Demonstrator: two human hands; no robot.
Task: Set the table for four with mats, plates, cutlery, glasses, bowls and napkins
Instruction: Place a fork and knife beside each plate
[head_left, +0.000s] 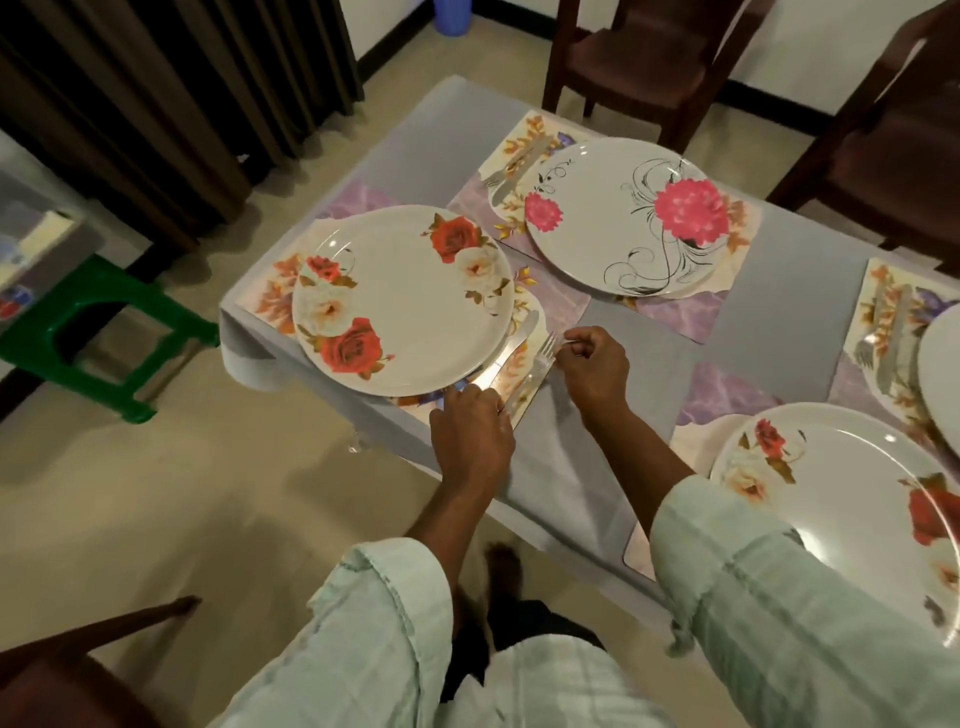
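A rose-patterned plate (410, 301) sits on a floral mat (270, 301) at the table's left corner. Right of it lie a knife (519, 338) and a fork (543, 356). My left hand (470, 431) curls its fingers over the knife's handle end. With thumb and finger, my right hand (592, 371) pinches the fork at its tines. A pink-flower plate (613, 218) has a second knife and fork (511, 166) beside it. Another rose plate (841, 493) lies near right. A fourth plate (943, 364) shows at the right edge, more cutlery (883, 343) lying left of it.
A grey cloth (779, 291) covers the table. Dark wooden chairs stand at the far side (639, 57) and far right (893, 145), and another chair (78, 670) is at lower left. A green plastic stool (88, 332) stands on the floor to the left.
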